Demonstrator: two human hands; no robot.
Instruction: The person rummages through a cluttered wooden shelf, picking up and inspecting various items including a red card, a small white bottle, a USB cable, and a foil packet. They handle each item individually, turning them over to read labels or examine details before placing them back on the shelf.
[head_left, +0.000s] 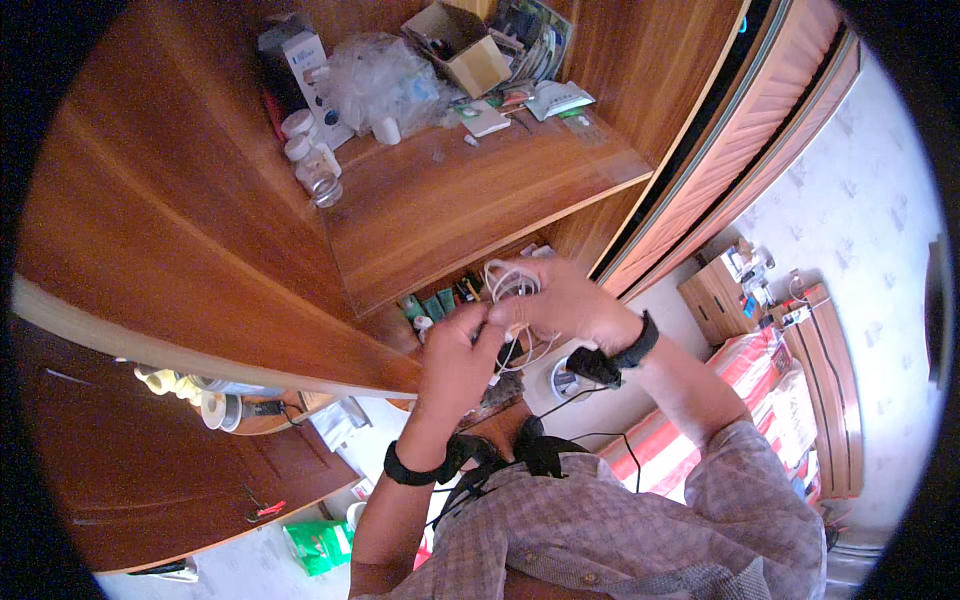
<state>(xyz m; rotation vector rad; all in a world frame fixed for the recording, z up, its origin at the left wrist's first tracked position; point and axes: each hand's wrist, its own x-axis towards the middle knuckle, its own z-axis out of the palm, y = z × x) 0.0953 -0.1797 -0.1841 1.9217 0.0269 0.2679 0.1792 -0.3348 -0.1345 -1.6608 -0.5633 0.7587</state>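
Observation:
My right hand (562, 304) holds a looped white cable (514, 276), its coils standing up past the fingers. Against those fingertips, my left hand (459, 360) pinches at the same cable, though its exact grip is partly hidden. Loose lengths of cable hang below and between both hands. Each wrist wears a black strap (414, 469). Beneath the hands, a lower wooden compartment holds several small tubes and bottles (435, 306).
Above, a wooden shelf (465, 202) bears an open cardboard box (480, 67), crumpled clear plastic bags (375, 82), white-capped bottles (300, 146) and a sachet (559, 99). Sliding doors (735, 157) rise at right, with a bed (750, 367) beyond. A cabinet panel edge (225, 364) curves at left.

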